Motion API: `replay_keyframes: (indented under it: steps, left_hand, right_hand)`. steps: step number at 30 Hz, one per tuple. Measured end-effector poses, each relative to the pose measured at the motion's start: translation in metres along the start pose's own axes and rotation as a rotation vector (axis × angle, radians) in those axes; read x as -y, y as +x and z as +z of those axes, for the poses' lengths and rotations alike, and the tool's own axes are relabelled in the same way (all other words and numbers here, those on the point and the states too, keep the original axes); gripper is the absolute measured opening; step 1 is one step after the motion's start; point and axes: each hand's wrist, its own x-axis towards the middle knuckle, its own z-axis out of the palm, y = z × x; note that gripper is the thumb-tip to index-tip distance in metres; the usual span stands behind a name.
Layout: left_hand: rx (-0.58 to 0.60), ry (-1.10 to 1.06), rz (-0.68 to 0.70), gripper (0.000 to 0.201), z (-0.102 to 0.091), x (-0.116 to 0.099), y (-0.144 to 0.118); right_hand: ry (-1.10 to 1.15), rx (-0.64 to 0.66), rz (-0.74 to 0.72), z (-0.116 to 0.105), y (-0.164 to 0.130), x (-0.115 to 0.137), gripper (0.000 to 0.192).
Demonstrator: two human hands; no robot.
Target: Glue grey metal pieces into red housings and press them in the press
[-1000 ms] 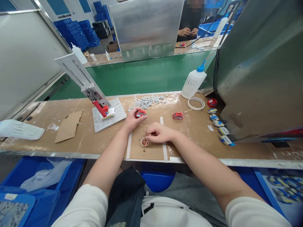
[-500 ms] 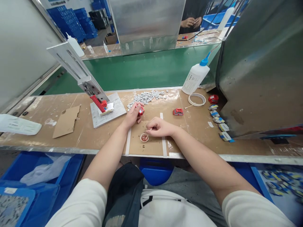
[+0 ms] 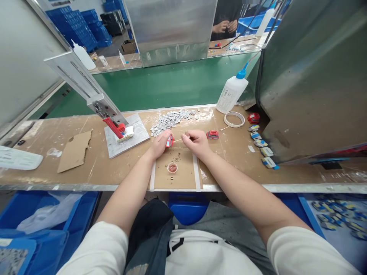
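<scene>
My left hand (image 3: 159,143) grips a small red part (image 3: 169,141), tilted on edge above the brown worktop. My right hand (image 3: 195,140) pinches a thin stick (image 3: 179,139) whose tip points left at that red part. A small round cap with reddish liquid (image 3: 172,167) sits on the taped cardboard square (image 3: 180,178) just below both hands. A heap of small grey pieces (image 3: 169,118) lies behind my left hand. Another red part (image 3: 212,134) lies right of my right hand.
A red-handled press on a metal plate (image 3: 120,131) stands to the left. A white squeeze bottle (image 3: 231,91), a tape ring (image 3: 234,119) and a row of blue-yellow parts (image 3: 261,147) lie right. Blue bins (image 3: 43,217) sit under the bench. Another person's hands (image 3: 225,26) work across the green belt.
My right hand lifted the stick away from the small cap and brought it up to the red part. My left hand turned the red part on edge.
</scene>
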Motion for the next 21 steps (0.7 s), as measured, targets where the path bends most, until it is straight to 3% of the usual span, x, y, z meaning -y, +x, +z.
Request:
replay_keyframes:
  steps: [11,17,19,21]
  left_hand:
    - [-0.014,0.03,0.049,0.049,0.002,-0.007,0.0]
    - [-0.003,0.012,-0.003,0.046,0.001,-0.009,0.0]
    - [-0.012,-0.018,-0.014,0.047,0.0,-0.008,0.001]
    - [-0.036,-0.073,-0.043,0.048,-0.001,-0.007,0.002]
  right_hand:
    - [-0.114,0.085,0.033,0.003,0.0,-0.004,0.047]
    - [-0.076,0.008,-0.022,-0.001,-0.001,-0.001,0.047]
    - [-0.001,0.079,-0.06,-0.003,-0.002,0.002,0.048]
    - [0.082,0.285,-0.106,-0.004,-0.003,0.006,0.048]
